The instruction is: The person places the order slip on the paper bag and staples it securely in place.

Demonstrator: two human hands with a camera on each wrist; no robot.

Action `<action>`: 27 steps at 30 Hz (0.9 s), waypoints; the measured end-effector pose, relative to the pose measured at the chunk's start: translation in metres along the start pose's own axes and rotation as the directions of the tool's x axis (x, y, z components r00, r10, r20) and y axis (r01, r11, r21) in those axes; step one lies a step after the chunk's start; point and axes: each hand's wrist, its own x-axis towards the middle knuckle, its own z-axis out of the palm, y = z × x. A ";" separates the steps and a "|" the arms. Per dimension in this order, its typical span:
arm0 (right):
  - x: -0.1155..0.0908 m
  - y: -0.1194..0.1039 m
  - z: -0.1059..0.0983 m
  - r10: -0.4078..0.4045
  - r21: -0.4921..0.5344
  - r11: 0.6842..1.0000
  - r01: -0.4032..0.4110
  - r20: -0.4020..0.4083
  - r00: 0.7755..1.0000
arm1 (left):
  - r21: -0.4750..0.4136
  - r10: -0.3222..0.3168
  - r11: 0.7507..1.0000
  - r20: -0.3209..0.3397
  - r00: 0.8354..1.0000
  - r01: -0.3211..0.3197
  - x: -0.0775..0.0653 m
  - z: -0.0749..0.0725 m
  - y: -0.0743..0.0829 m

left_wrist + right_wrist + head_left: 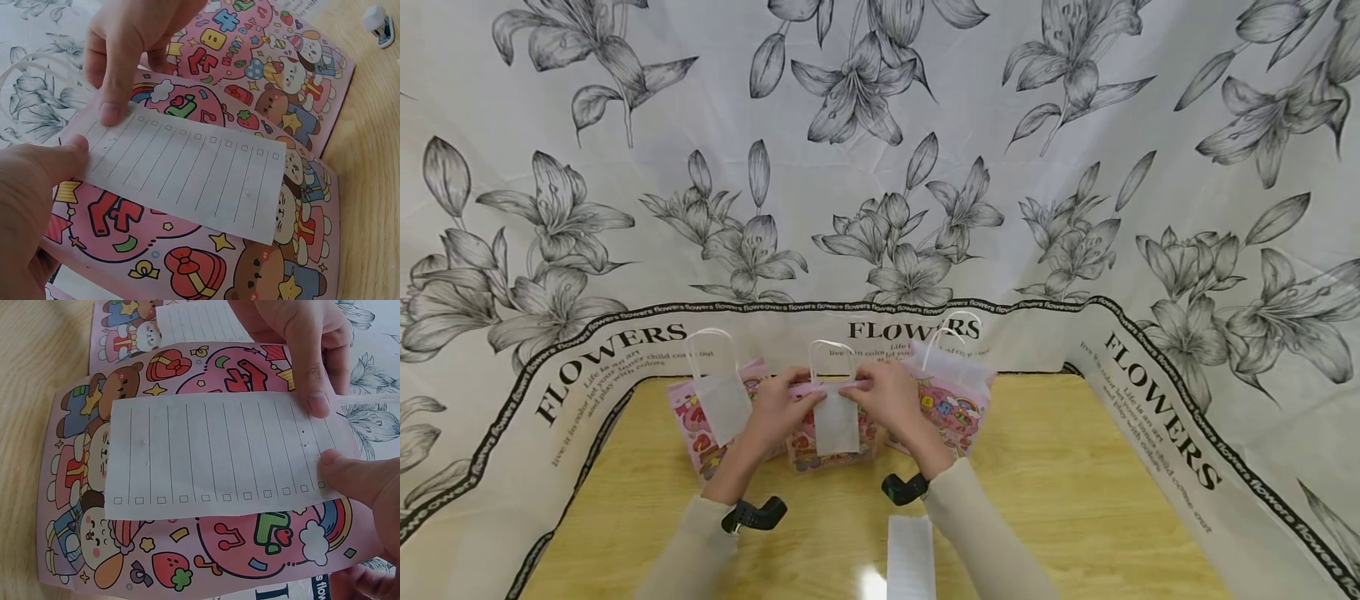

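Observation:
A pink cartoon-print gift bag (802, 454) with a white handle stands in the middle of the table. A white lined slip of paper (837, 427) with small checkboxes lies over its front, at the top edge. My left hand (772, 410) pinches the bag's top edge and the slip's left upper corner, thumb in front and fingers behind. On the other side, my right hand (891, 398) pinches the same edge, its thumb on the slip's right upper corner. In the left wrist view the slip (187, 169) hangs down over the printed front.
To the left stands a similar bag (688, 417) with a slip (724, 408) on its front. Another bag (958, 408) stands at the right, its handle upright. A stack of white paper (912, 557) lies near the table's front edge. Flower-printed cloth (880, 208) hangs behind the table.

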 end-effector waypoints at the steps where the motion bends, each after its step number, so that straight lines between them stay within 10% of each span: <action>1: -0.001 0.000 0.000 0.008 0.001 1.000 -0.008 -0.002 1.000 | -0.002 -0.012 1.000 0.011 1.000 0.012 0.000 0.000 0.000; 27: -0.002 0.002 0.004 -0.036 0.057 0.998 0.039 -0.044 0.998 | -0.020 -0.101 0.995 0.041 0.994 0.102 -0.001 0.001 0.002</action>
